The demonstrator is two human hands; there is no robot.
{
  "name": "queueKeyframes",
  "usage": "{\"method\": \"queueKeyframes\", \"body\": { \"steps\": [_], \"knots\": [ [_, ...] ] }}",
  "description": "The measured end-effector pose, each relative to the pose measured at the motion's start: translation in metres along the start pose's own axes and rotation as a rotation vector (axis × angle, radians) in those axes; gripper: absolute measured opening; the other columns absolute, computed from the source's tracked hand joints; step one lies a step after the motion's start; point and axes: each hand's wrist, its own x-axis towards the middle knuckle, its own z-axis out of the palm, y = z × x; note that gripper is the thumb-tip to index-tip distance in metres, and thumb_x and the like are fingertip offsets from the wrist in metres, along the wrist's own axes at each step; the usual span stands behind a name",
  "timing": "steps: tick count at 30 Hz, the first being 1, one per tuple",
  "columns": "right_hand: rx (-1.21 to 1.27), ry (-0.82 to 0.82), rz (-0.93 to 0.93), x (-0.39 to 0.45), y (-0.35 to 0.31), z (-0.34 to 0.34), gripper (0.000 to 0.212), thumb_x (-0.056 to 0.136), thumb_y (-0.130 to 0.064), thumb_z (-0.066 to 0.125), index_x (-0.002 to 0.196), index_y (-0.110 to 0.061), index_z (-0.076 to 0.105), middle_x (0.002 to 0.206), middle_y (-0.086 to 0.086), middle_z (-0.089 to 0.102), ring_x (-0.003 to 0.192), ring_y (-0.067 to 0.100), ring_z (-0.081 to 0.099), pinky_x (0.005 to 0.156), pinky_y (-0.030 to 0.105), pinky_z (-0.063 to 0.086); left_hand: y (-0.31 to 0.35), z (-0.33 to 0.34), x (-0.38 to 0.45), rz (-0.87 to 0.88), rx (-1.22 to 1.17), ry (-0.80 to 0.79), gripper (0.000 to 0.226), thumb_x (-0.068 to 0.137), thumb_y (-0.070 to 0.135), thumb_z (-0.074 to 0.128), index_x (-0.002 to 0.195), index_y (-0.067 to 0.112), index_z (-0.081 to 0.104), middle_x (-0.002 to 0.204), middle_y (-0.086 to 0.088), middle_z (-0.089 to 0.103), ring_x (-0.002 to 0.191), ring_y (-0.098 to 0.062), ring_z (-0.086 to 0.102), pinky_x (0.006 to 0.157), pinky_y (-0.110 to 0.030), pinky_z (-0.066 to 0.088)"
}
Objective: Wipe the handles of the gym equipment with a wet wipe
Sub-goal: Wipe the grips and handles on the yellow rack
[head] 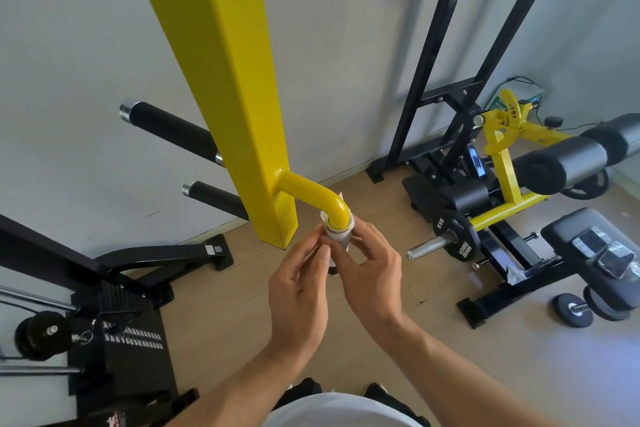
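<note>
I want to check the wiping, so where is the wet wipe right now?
In the head view, just below centre, the wet wipe is wrapped round the handle at the end of the yellow bent tube, pinched between the left hand and right hand.

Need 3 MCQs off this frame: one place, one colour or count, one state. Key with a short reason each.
1. Where is the wet wipe?
A. on the floor
B. wrapped round the handle below the yellow bend
C. on the bench pad

2. How many black foam-covered pegs stick out to the left of the yellow post?
A. two
B. four
C. none

3. What are the hands doing?
A. both hang idle
B. only one touches the wipe
C. both pinch the wipe on the handle

Key:
1 B: the white wipe rings the handle just under the yellow elbow.
2 A: one upper peg and one lower peg show.
3 C: the left hand and the right hand both have fingertips closed on the wipe.
</note>
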Motion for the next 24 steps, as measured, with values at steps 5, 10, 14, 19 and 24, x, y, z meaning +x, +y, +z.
{"method": "queueKeyframes", "body": {
  "steps": [5,10,14,19,24],
  "knots": [
    [-0.032,-0.01,0.044,-0.002,0.009,0.0,0.045,0.087,-0.028,0.077,0.131,-0.023,0.068,0.117,-0.01,0.074,0.102,0.01,0.072,0.083,0.035,0.06,-0.003,0.003,0.008,-0.071,-0.03,-0.042,0.033,0.097,0.012,0.064,0.13,0.018,0.067,0.115,0.008,0.076,0.111,-0.008,0.069,0.091,-0.02,0.055],
    [-0.169,-0.076,0.162,-0.01,0.03,-0.003,0.048,0.087,-0.009,0.076,0.127,-0.035,0.069,0.114,-0.025,0.072,0.105,-0.004,0.068,0.084,0.039,0.059,-0.019,0.007,0.007,-0.194,0.015,-0.124,0.039,0.091,0.014,0.072,0.129,0.018,0.068,0.117,0.005,0.076,0.114,-0.01,0.069,0.103,-0.037,0.053],
    [-0.098,-0.015,0.105,-0.004,0.013,-0.006,0.047,0.087,-0.009,0.077,0.128,-0.03,0.069,0.113,-0.022,0.073,0.105,-0.001,0.069,0.086,0.029,0.059,-0.004,0.008,0.01,-0.136,-0.047,-0.121,0.036,0.093,0.014,0.07,0.128,0.024,0.068,0.114,0.007,0.076,0.113,-0.009,0.069,0.1,-0.026,0.053],
    [-0.046,-0.019,0.043,-0.005,0.014,-0.008,0.04,0.085,-0.017,0.081,0.123,-0.023,0.073,0.115,-0.016,0.074,0.106,0.006,0.07,0.088,0.032,0.058,-0.008,0.005,0.003,-0.143,-0.131,-0.139,0.049,0.091,0.012,0.069,0.138,0.02,0.058,0.129,0.001,0.07,0.123,-0.016,0.064,0.105,-0.034,0.052],
    [-0.177,-0.047,0.059,-0.013,0.03,-0.009,0.038,0.085,-0.015,0.081,0.121,-0.028,0.074,0.11,-0.014,0.066,0.099,0.012,0.066,0.081,0.041,0.056,-0.015,0.003,0.002,-0.195,-0.063,-0.179,0.034,0.097,0.017,0.065,0.126,0.034,0.067,0.12,0.013,0.073,0.116,-0.006,0.066,0.096,-0.028,0.056]
  ]
}}
